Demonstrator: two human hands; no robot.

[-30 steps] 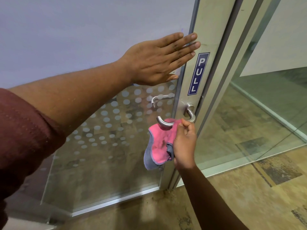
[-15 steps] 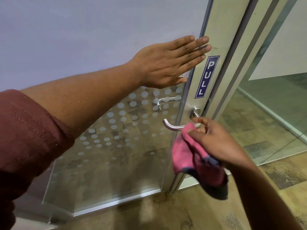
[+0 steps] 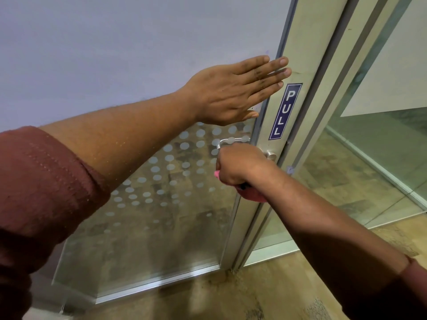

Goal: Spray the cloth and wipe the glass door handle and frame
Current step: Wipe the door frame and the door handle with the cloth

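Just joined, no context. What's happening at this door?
A person is wiping the glass door's handle. The right hand is closed around the handle with a pink cloth bunched in it; most of the lever is hidden under the hand. The left hand lies flat, fingers straight, on the glass and frame edge above the PULL sign, bracing the door.

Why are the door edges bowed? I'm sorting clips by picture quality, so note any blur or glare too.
Head view: wide-angle lens bends the door frame near the edges; left hand sharp, right hand and pink cloth slightly soft; light even, no harsh glare; glass reflects the floor faintly.
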